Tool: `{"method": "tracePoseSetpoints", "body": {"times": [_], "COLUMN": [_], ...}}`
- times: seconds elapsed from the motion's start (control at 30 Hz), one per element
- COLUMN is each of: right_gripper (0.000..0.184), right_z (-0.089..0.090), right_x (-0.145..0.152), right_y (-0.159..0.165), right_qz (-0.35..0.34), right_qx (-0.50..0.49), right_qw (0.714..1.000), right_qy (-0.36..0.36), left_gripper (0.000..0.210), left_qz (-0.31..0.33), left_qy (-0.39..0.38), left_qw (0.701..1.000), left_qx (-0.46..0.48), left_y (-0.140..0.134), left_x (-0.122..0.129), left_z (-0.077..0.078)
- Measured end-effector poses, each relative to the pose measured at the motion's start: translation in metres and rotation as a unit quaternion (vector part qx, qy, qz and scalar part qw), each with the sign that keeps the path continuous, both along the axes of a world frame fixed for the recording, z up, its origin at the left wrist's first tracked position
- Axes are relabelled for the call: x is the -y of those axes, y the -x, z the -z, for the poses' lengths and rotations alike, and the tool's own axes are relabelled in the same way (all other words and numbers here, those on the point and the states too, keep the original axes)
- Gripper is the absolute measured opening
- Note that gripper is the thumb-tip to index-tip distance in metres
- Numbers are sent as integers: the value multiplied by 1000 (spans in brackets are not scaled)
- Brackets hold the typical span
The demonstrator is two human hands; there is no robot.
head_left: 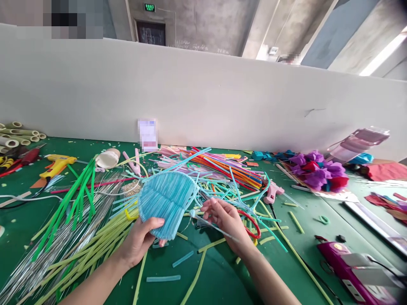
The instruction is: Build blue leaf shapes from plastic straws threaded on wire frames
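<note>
My left hand grips the lower edge of a fan-shaped piece made of light-blue strips laid side by side, thumb in front and fingers behind. The piece is held up above the table, tilted, with small holes along its right edge. Close to that edge, my right hand is closed in a pinch; what its fingertips hold is too fine to make out. A thin pale-blue strand with a small knob at one end runs beside that hand's fingers. Two short blue tubes lie on the green table below.
Pale-green tubes, metal wires and coloured sticks are heaped around. A yellow glue gun lies left, a pink one right. Purple flowers, a bottle and a power strip stand farther right. A white partition rises behind.
</note>
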State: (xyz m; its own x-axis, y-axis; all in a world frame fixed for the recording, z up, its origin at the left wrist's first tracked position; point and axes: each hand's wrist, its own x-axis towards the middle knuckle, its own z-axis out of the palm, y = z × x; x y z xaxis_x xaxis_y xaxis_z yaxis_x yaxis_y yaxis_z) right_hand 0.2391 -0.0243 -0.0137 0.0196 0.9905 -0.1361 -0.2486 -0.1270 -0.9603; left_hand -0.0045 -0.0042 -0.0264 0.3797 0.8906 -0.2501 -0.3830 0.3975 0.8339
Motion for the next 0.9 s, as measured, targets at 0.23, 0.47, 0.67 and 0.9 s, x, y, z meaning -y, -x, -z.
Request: {"method": "tracePoseSetpoints", "body": {"times": [0.23,0.47,0.67,0.9], "right_gripper": [29,31,33,35], "right_z": [-4,-1,3,-1], "right_x": [5,5,4,6], "right_y": [5,5,8,11], "right_qz": [10,8,4,22], "right_qx": [-20,2,25,28], "right_qw": [999,1000,1000,999], "right_qy": [-33,-27,-16,5], "left_gripper": [30,47,72,67], "left_qz": [41,8,-7,18], "left_qy": [-31,-22,24,-35], "left_qw": [996,996,996,992], "left_qx": [-70,-91,-87,-121], "left_y": [7,1,-6,-4], "left_x": [-2,-2,-5,-3], "left_z": [11,6,1,-1]}}
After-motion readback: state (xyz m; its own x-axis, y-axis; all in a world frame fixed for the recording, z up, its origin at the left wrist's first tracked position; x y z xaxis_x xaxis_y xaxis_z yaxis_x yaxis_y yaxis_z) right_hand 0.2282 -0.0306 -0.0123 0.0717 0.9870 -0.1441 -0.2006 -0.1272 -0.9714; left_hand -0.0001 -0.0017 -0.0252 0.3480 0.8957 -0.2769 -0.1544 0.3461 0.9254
